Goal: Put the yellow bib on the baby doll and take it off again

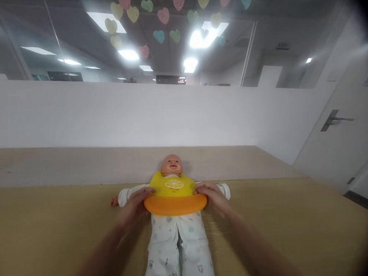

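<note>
A baby doll [172, 166] in white patterned clothes [164, 236] lies on its back, arms spread to the sides. Over its chest is a yellow bib [174, 186] with a citrus slice print and an orange catch pocket [175, 206] along the bottom. My left hand [138, 203] grips the bib's left edge, and my right hand [213, 195] grips the right edge, fingers on the front. Both thumbs are hidden. The fastening behind the doll's neck is out of sight.
Beneath the doll is a wooden table [54, 233], with a paler board [66, 165] behind it. A white wall [110, 117] rises beyond, topped by glass with paper hearts [163, 15]. At the right is a door with a metal handle [334, 120].
</note>
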`<state>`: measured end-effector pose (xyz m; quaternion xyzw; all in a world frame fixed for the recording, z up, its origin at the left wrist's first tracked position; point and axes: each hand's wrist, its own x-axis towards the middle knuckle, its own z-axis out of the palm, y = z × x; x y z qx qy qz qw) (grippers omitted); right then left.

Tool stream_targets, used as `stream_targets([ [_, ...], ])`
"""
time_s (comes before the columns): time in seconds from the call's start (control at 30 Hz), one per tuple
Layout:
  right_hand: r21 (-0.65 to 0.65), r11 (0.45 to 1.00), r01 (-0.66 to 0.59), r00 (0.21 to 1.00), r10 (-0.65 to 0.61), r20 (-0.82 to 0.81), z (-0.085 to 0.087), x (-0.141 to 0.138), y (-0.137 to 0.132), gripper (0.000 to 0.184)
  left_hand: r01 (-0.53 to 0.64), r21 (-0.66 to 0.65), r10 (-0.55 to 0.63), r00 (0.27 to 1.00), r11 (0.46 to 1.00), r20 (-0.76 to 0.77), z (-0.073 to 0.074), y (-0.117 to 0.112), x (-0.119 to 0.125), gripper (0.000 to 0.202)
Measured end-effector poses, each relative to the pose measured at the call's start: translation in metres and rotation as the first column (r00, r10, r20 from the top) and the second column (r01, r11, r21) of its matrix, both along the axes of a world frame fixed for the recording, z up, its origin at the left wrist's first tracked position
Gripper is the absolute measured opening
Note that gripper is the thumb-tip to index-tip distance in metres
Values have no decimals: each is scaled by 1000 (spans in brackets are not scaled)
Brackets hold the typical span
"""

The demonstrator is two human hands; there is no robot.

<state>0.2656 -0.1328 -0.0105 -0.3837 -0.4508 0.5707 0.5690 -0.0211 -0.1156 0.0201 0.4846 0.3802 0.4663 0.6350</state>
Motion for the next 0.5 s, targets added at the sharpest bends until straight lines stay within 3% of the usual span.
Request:
stream_targets([
  [0.2,15,999,30,1000,-30,2,-14,-1,-32,30,-31,-76,20,990,997,-139,-19,-5,-8,33],
  [0.37,84,996,-23,991,12,132,-13,2,-47,32,-38,25,41,988,999,-147,-41,1,-14,41],
  [0.5,148,988,-33,986,8,167,-19,0,-49,37,-81,16,82,987,997,-135,-54,4,-12,40],
])
